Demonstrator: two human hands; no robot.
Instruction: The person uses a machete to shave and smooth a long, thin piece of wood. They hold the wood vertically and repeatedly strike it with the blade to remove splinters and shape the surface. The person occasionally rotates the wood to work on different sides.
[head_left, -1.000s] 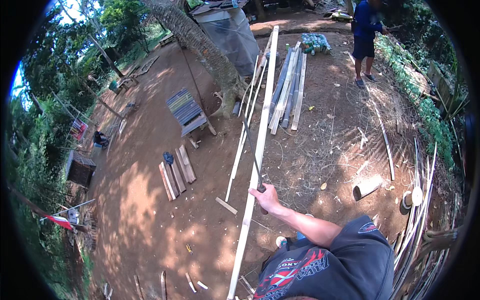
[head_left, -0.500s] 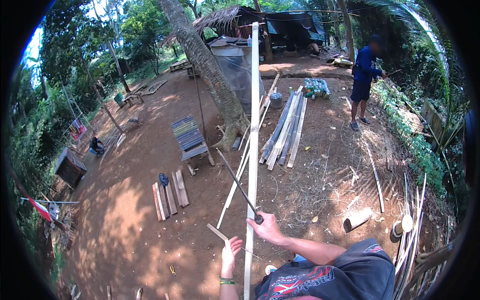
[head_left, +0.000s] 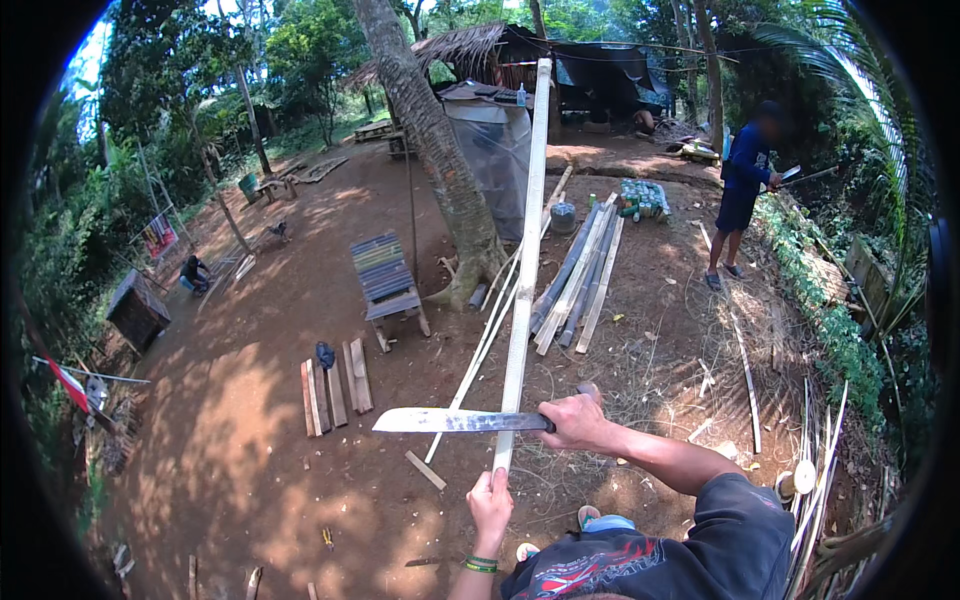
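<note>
A long pale bamboo strip (head_left: 527,280) stretches away from me, its far end raised and leaning a little right. My left hand (head_left: 490,503) is closed around the strip's near end, with a green and yellow band at the wrist. My right hand (head_left: 573,421) grips the handle of a machete (head_left: 440,421). The broad blade points left and crosses over the strip just beyond my left hand; whether it touches the strip I cannot tell.
Bamboo poles and slats (head_left: 580,270) lie ahead on the dirt, near a tree (head_left: 430,130) and a slatted bamboo chair (head_left: 385,275). Boards (head_left: 335,385) lie to the left. A person in blue (head_left: 742,175) stands at right holding a blade; another crouches far left.
The machete has swung from pointing forward to lying crosswise, blade leftward. My left hand, open before, now grips the strip. The strip's far end has shifted right.
</note>
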